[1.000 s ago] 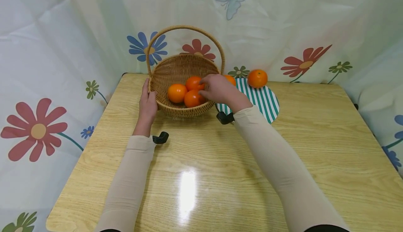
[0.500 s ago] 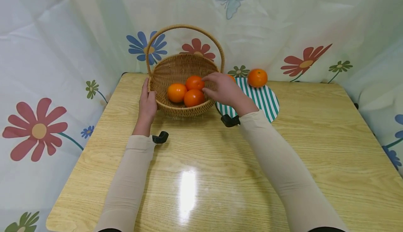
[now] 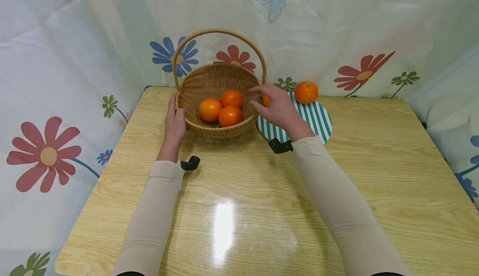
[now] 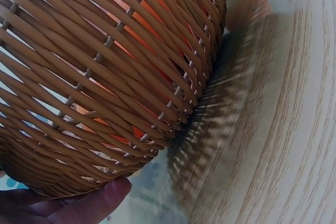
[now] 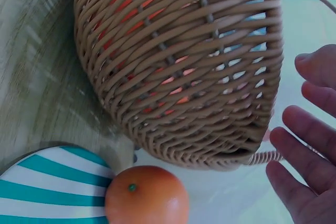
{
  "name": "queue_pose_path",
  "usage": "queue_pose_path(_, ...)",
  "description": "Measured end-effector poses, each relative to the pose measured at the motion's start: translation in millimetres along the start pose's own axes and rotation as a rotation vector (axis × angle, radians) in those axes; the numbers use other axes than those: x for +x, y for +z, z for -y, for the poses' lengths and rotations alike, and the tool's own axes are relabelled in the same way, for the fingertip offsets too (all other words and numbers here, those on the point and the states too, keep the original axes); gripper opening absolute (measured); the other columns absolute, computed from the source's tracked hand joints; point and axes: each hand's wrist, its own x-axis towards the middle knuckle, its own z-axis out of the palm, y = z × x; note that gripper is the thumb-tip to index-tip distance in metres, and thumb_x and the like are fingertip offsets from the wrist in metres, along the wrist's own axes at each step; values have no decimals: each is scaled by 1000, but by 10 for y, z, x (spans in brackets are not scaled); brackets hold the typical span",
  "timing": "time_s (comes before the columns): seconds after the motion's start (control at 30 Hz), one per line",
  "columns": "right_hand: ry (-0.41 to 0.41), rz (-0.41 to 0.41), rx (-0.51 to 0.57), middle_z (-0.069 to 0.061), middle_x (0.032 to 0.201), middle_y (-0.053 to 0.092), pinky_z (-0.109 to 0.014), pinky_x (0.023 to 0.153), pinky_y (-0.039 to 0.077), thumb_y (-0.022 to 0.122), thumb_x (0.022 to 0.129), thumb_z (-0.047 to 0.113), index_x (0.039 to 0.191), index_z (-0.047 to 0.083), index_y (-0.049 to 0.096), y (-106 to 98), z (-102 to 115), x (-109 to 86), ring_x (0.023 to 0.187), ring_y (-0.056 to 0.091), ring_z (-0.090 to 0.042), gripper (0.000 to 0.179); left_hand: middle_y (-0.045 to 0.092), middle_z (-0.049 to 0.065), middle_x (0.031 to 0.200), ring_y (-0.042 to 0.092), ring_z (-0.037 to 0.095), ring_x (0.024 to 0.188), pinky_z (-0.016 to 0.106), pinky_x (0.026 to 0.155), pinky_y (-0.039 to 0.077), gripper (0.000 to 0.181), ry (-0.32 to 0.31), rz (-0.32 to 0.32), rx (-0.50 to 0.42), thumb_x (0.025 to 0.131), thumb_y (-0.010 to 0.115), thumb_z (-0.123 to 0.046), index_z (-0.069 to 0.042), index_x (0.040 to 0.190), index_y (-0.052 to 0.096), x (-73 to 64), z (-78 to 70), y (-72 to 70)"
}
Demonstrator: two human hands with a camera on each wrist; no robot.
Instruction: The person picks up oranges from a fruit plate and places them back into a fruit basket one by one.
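A wicker basket (image 3: 215,133) with a tall arched handle stands near the back of the table. Its left side is held by my left hand (image 3: 175,128), thumb toward the front; the left wrist view shows fingers (image 4: 113,192) against the woven wall. Inside lie three oranges (image 3: 230,116), grouped together. My right hand (image 3: 278,107) hovers at the basket's right rim, fingers spread and slightly bent, with nothing in them. Behind it, one orange (image 3: 266,101) is mostly hidden. Another orange (image 3: 306,92) sits at the back of a green-and-white striped plate (image 3: 318,120).
The wooden table (image 3: 262,193) reaches back to a flowered curtain (image 3: 318,26) hanging close behind the basket. The striped plate lies right beside the basket's right side, under my right forearm and hand. A black wrist camera (image 3: 280,146) sits on my right wrist.
My right hand has drawn back to the right, out from over the oranges in the basket to its rim, uncovering them. My left hand has stayed on the basket.
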Motion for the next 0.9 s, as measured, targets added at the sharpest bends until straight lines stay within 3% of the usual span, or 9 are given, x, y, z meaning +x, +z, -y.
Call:
queue_pose_path(0.5,16,-182,71,-8,122,67,-45,97,48,66,90,25,118,10,68,59,-256,-68,114,58,-28,32,14,-4,163,23,22,147,40,119,23,59,15,4,-16,99,30,-27,-44,153,12,14,20,1)
queue_pose_path(0.73,19,-211,82,-9,120,68,-37,117,30,68,89,23,119,8,68,58,-336,-98,118,58,-27,33,15,-6,163,23,20,147,39,119,23,57,-2,2,-15,101,29,-31,-47,152,11,-4,14,1)
queue_pose_path(0.9,37,-215,80,-11,120,68,-39,119,26,67,89,17,118,6,68,63,-387,-102,123,55,-31,31,15,-4,163,25,23,146,41,118,25,58,-6,3,-18,100,29,-32,-41,155,11,-15,5,7)
